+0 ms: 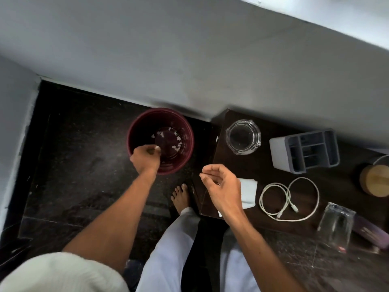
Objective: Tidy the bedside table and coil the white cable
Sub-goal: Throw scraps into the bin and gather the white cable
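Note:
My left hand [145,158] reaches over the rim of a maroon waste bin [134,131] on the floor, fingers pinched on a small white paper scrap [157,147]. More white scraps lie in the bin's bottom. My right hand [221,186] hovers above the left end of the dark bedside table [263,165], fingers loosely curled and apart, holding nothing. A folded white tissue [248,191] lies partly under that hand. The white cable [288,199] lies in loose loops on the table, to the right of the tissue.
On the table stand a glass ashtray [243,137], a grey compartment organiser [305,150], a round wooden-lidded container [374,180] and a clear glass [336,226] beside a purple item [370,230]. A wall corner lies behind. My bare foot [181,197] is beside the table.

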A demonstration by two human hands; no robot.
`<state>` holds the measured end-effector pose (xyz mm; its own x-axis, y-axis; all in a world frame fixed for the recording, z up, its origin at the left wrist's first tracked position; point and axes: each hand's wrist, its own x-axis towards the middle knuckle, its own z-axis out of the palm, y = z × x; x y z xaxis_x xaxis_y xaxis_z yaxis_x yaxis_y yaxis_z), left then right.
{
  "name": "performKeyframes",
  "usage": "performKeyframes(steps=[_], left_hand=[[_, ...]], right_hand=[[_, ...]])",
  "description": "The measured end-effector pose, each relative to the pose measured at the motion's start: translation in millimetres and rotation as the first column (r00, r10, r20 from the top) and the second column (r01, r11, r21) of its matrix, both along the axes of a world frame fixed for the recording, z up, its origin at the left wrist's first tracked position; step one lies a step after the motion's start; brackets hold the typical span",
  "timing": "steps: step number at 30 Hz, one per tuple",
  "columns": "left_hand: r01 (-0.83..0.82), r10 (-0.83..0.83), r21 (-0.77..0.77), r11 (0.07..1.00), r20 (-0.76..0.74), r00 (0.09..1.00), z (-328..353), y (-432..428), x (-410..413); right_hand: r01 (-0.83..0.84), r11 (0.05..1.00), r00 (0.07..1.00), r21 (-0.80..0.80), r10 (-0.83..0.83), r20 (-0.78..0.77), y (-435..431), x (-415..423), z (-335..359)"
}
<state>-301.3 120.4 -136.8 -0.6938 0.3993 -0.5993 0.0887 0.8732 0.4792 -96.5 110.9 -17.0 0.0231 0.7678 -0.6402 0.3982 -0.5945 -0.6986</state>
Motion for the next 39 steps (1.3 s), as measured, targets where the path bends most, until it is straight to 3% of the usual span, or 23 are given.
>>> performKeyframes(steps=[4,9,17,27,39], left_hand=[[0.033,-0.031,-0.033,0.999,0.056,0.998,-4,3,-8],[-0.051,0.053,-0.015,0.999,0.13,0.99,9,-3,4],[-0.2,0.127,0.191,0.961,0.336,0.933,73,-8,77],[-0.182,-0.013,0.293,0.939,0.556,0.831,135,-9,216],[-0.071,-0.151,0.306,0.95,0.643,0.751,159,-22,336]], right_hand=[[0.048,0.999,0.999,-0.01,-0.048,0.018,-5,9,0],[0.076,0.997,0.997,-0.019,-0.075,0.032,-7,24,7],[0.144,0.989,0.989,0.015,-0.144,-0.013,-12,67,27],[0.318,0.941,0.948,0.113,-0.317,-0.028,-15,155,49],[0.369,0.913,0.925,0.174,-0.379,0.031,-24,253,50]])
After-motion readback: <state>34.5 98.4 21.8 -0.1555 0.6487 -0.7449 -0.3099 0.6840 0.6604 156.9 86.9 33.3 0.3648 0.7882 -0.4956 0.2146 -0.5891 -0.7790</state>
